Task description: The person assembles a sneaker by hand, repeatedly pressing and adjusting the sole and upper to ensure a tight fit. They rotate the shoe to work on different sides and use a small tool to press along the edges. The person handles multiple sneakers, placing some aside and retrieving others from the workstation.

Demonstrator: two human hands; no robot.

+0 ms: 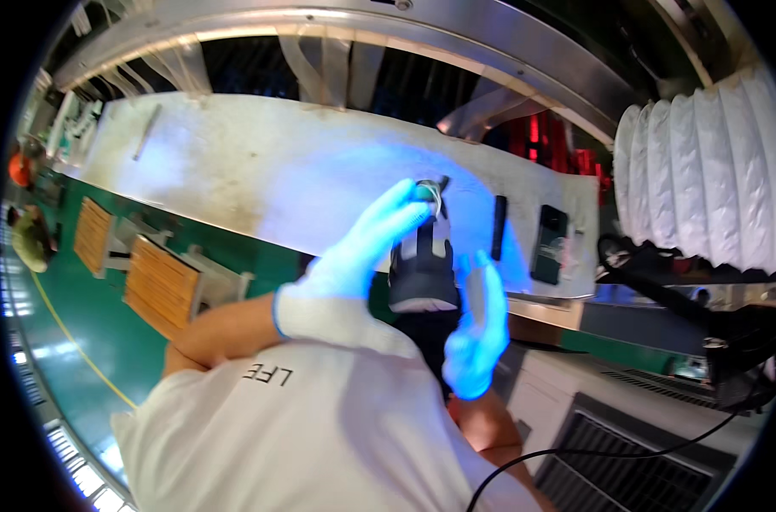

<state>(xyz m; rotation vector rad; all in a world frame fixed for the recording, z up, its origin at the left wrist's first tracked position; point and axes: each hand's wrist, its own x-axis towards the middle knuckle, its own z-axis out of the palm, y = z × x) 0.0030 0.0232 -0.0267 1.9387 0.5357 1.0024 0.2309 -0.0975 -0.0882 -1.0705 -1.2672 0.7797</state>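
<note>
A black-and-grey, shoe-shaped item (pixel 424 264) is in front of my body at the bench's near edge, its rounded pale grey end toward me. My left hand (pixel 362 243), in a white glove lit blue, reaches along its left side. The fingertips close on the far end, at a small greenish-white part (pixel 430 198). My right hand (pixel 480 328), gloved too, is upright close to the item's right side with fingers stretched out. Blur hides whether it touches.
The pale bench (pixel 226 166) carries a black bar (pixel 499 228) and a dark phone-like slab (pixel 550 244). A metal machine frame (pixel 345 32) runs behind it. A white ribbed duct (pixel 703 175) hangs at right. Wooden-topped stools (pixel 162 283) stand left; a black cable (pixel 610 452) curves lower right.
</note>
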